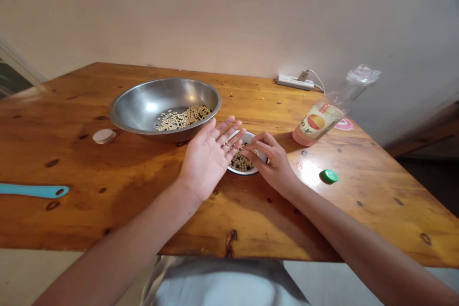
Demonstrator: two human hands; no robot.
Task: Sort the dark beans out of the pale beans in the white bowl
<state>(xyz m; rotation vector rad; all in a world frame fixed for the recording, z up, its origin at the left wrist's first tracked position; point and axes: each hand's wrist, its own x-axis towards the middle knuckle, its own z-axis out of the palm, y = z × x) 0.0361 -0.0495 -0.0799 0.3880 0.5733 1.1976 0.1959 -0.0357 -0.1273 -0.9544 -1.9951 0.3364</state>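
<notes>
Palm up, my left hand (pixel 210 160) is stretched out beside the small white bowl (pixel 261 155), its fingers slightly apart. A few pale beans (pixel 225 143) rest on those fingers. My right hand (pixel 270 158) is over the bowl's right side, thumb and fingertips pinched together; what they hold, if anything, is too small to make out. Pale beans (pixel 242 162) mixed with dark ones lie in the bowl, partly hidden by both hands. Behind my left hand stands a wide steel basin (pixel 143 105), with more pale and dark beans (pixel 184 117) spread over its bottom.
A clear plastic bottle (pixel 319 119) with an orange label stands at the right, near a green cap (pixel 329 176). Further back is a white power strip (pixel 295 81). On the left lie a pale round lid (pixel 103 136) and a blue handle (pixel 34 191).
</notes>
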